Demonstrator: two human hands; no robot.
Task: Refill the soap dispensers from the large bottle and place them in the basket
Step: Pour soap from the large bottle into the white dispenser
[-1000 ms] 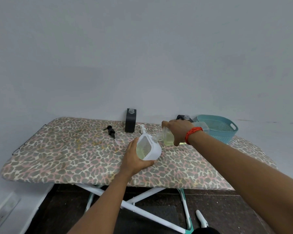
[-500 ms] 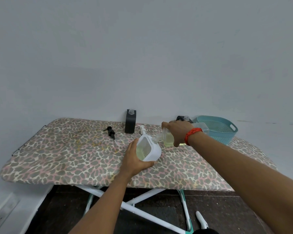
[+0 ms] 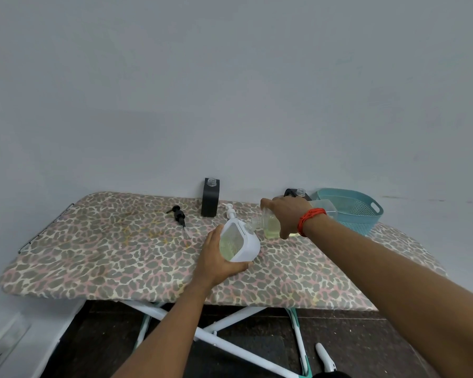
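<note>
Centre frame: large bottle neck points left at white dispenser
Grips: right hand bottle, left hand dispenser

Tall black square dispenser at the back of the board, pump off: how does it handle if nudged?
The tall black square dispenser stands upright on the soft leopard-print board cover, so a high push would probably tip it. Flat sides: likely slides or topples, not rolls. Its neck is open, so any contents could spill.
</note>
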